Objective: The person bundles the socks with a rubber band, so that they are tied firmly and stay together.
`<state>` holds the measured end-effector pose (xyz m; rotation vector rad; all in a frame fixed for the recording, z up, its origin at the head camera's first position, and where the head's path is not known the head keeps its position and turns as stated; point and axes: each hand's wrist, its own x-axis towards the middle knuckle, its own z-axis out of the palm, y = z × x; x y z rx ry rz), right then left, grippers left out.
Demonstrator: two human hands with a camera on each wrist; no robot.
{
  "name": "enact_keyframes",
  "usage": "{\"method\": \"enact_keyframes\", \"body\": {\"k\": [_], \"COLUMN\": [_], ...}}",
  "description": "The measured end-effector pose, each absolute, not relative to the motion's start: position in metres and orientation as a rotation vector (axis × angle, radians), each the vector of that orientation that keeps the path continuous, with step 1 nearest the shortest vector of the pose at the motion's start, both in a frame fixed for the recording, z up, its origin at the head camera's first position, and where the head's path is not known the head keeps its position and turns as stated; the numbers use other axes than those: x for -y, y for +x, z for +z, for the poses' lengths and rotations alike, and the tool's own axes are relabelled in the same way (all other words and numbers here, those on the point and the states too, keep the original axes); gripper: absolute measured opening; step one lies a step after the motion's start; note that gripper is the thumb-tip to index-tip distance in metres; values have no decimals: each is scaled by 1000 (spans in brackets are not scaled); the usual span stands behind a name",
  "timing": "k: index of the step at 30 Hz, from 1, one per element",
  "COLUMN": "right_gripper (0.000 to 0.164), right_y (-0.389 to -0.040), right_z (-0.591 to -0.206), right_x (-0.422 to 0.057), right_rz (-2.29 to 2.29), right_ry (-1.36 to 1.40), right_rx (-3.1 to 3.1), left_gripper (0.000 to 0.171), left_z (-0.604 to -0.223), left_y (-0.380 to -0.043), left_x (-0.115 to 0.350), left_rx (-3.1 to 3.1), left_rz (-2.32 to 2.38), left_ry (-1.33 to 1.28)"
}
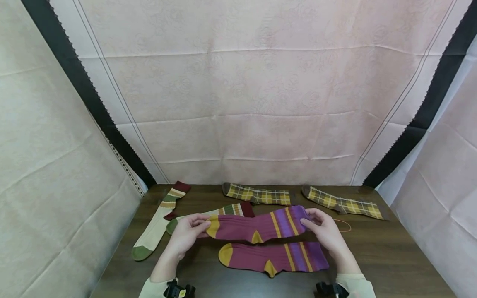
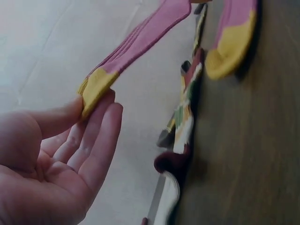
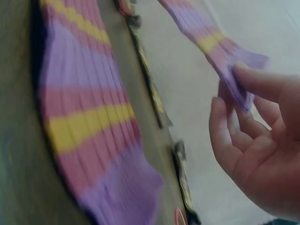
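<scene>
Worktop (image 1: 387, 256), wood-grained, has creased fabric (image 1: 268, 95) behind its back edge; our left hand (image 1: 188, 234) and right hand (image 1: 325, 229) pinch one ribbed plum sock (image 1: 242, 227).

The dark brown tabletop (image 1: 395, 265) bears one purple sock (image 1: 257, 255), two cream socks (image 1: 156, 225), two plaid socks (image 1: 258, 195) and an orange loop (image 1: 350, 226).

No text, label, brand, number or sign is legible in any view.
</scene>
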<state>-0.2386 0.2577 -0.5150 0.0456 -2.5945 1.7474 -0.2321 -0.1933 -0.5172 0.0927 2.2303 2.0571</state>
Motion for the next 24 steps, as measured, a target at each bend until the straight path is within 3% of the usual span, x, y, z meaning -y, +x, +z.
{"method": "enact_keyframes", "body": {"k": [7,16,24], "right_gripper": [45,48,50], "right_y": [-224,-215,-210], "right_z": [-516,-519,-514], "right_x": [-283,-312,-326], "right_rz": [1914,2033,2063], "right_ry": [51,333,398], "right_rx": [2552,2642,2737], "left_gripper": [30,33,32], "left_z": [-511,-515,-519], "left_y": [-226,-222,-222], "left_x": [184,178,171], "left_rx": [-2151,-2058,-2039], "left_rz": [2008,1931,1879], "left_ry": [187,254,273]}}
